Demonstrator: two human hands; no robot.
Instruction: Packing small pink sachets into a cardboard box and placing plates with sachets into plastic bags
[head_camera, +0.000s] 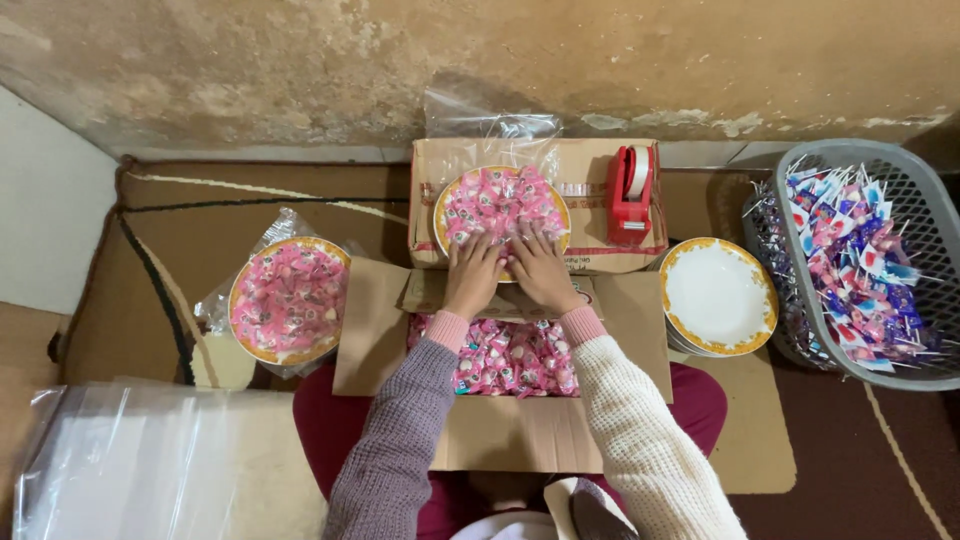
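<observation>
Both the left hand (472, 272) and right hand (540, 268) press flat, fingers spread, on a plate of pink sweets (500, 205) atop a cardboard box (590, 175); one bagged plate (288, 300) lies finished, empty plates (718, 296) and an open carton of sweets (510, 358) wait.

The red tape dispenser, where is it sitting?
The red tape dispenser stands on the closed cardboard box by the wall, right of the candy-filled plate.

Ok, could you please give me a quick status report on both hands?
Left hand and right hand flat on plate of pink sweets, inside clear bag. Red tape dispenser beside it.
</observation>
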